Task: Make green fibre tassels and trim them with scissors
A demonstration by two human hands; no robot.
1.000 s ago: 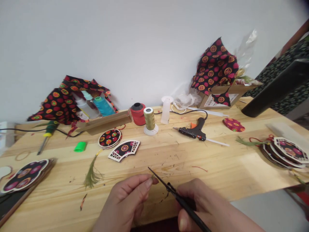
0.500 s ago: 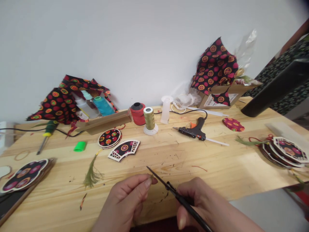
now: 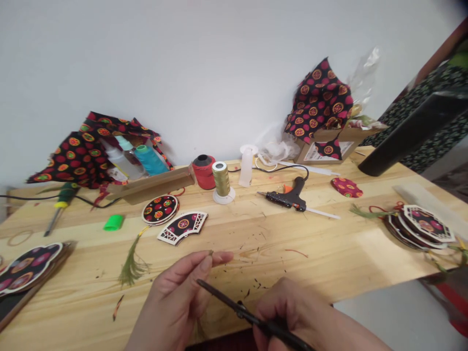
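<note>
My left hand (image 3: 183, 292) is closed in a pinch on a bit of olive thread (image 3: 211, 253), its tip showing above the thumb. Below the palm, faint olive strands hang down; most of the bundle is hidden. Black scissors (image 3: 228, 301) are in my right hand (image 3: 292, 312), fingers wrapped round the handles. Their blades look closed and point up and left, the tip close to my left thumb. Ahead of my hands lie a fan-shaped ornament (image 3: 185, 226) with patterned cloth and a round ornament (image 3: 160, 209) with an olive tassel (image 3: 133, 265).
Behind stand a gold thread spool (image 3: 221, 180), a red spool (image 3: 204, 173) and a hot glue gun (image 3: 287, 195). Stacked ornaments (image 3: 420, 226) lie right, a flower-shaped one (image 3: 31, 268) left. A black cylinder (image 3: 402, 141) leans near a person in patterned clothing (image 3: 427, 107).
The scissors have drawn down and left, from beside the left fingertips to below the thumb. My left hand has risen slightly, its index finger now stretched out. The view has shifted slightly right.
</note>
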